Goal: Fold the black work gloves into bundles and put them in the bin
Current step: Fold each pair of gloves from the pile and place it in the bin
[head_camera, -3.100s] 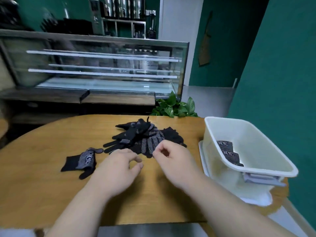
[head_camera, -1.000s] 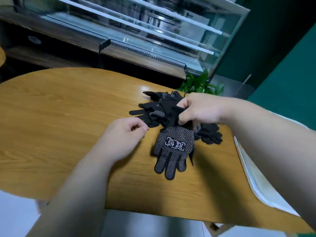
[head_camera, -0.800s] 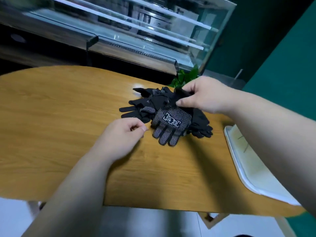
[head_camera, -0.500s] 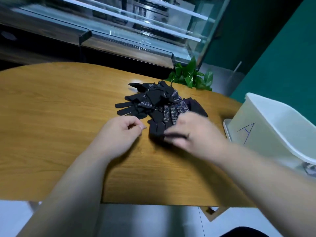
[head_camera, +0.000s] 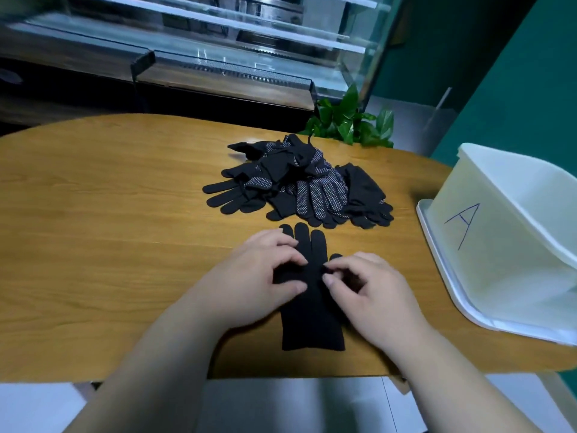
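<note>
One black glove (head_camera: 312,310) lies flat right under the fingers (head_camera: 331,280), plain side up, tips pointing away. A pile of black dotted gloves (head_camera: 299,185) sits just past them. The white bin (head_camera: 499,245) with a blue A stands off to their right.

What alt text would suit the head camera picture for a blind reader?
Left hand and right hand pinch a black glove laid flat on a wooden table; a glove pile lies beyond, a white bin at right.
</note>
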Demonstrator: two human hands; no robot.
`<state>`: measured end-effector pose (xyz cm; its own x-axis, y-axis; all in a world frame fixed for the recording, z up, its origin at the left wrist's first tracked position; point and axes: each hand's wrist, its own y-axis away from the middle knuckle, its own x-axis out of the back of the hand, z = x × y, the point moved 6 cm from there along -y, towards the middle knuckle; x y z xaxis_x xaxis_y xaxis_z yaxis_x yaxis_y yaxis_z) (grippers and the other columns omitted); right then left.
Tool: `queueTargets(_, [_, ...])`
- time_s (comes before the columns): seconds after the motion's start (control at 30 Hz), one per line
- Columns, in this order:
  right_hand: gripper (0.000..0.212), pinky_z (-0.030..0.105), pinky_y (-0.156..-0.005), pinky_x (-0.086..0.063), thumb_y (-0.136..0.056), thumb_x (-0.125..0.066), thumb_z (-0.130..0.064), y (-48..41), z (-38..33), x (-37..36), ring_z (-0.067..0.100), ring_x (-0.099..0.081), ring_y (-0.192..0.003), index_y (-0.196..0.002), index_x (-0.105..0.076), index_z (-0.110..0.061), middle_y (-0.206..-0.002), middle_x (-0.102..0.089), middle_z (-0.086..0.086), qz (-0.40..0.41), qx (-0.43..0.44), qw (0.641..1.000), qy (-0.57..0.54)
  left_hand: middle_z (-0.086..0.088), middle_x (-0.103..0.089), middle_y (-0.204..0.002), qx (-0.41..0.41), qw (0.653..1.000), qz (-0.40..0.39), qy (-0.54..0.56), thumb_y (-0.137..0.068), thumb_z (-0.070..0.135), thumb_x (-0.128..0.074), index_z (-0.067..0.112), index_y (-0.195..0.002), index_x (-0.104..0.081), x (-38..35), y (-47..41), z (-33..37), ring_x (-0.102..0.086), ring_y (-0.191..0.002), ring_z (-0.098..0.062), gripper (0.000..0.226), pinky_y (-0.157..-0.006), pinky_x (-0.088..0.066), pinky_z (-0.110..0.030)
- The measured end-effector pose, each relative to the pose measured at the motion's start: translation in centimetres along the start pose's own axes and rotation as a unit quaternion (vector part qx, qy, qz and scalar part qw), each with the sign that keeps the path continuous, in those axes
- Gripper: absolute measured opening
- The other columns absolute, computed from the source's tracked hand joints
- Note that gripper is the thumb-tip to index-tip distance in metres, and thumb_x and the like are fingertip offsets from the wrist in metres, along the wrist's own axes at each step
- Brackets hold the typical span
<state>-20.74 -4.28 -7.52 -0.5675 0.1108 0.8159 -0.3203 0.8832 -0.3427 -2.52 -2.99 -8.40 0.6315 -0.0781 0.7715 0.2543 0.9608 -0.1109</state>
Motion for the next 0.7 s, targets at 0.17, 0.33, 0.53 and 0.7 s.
queueTargets(0.17, [0.036,0.028,-0.095,-0.041,-0.08,-0.066,-0.052,0.0,0.1,-1.5,0.007,-0.046,-0.107,-0.111,-0.071,-0.035,-0.101,-0.054,-0.019,-0.086,0.017,0.995,0.052,0.019,0.0,-0.164,-0.008,0.985,-0.128,-0.118,-0.081,0.073,-0.057,0.042,-0.153,-0.022,-2.7,0.4,0.0,0.015,-0.148,0.003,0.086,-0.124,0.008,-0.036])
queueTargets(0.33, [0.028,0.035,-0.103,-0.038,-0.081,-0.07,-0.04,-0.6,0.8,-1.6,0.004,-0.047,-0.11,-0.108,-0.072,-0.036,-0.105,-0.057,-0.022,-0.098,0.004,0.995,-0.019,0.018,0.018,-0.162,0.011,0.975,-0.136,-0.176,-0.081,0.08,-0.048,0.044,-0.155,-0.004,-3.2,0.9,0.5,0.027,-0.145,0.0,0.093,-0.122,0.014,-0.039])
queueTargets(0.53, [0.014,0.028,-0.091,-0.047,-0.089,-0.071,-0.02,-1.0,3.3,-0.3,0.003,-0.057,-0.103,-0.096,-0.075,-0.032,-0.097,-0.063,-0.023,-0.005,-0.059,0.994,-0.092,0.021,0.02,-0.16,0.03,0.974,-0.145,-0.171,-0.083,0.079,-0.044,0.046,-0.154,-0.004,-3.3,0.8,1.0,0.03,-0.144,-0.003,0.088,-0.121,0.015,-0.043])
queueTargets(0.7, [0.014,0.019,-0.085,-0.043,-0.088,-0.071,-0.019,-1.7,4.8,1.0,0.001,-0.058,-0.101,-0.087,-0.074,-0.033,-0.095,-0.065,-0.023,0.051,-0.12,0.984,-0.12,0.028,-0.003,-0.16,0.04,0.988,-0.117,-0.087,-0.093,0.067,-0.041,0.05,-0.147,-0.029,-1.8,0.3,1.0,0.018,-0.145,0.005,0.058,-0.122,0.012,-0.037])
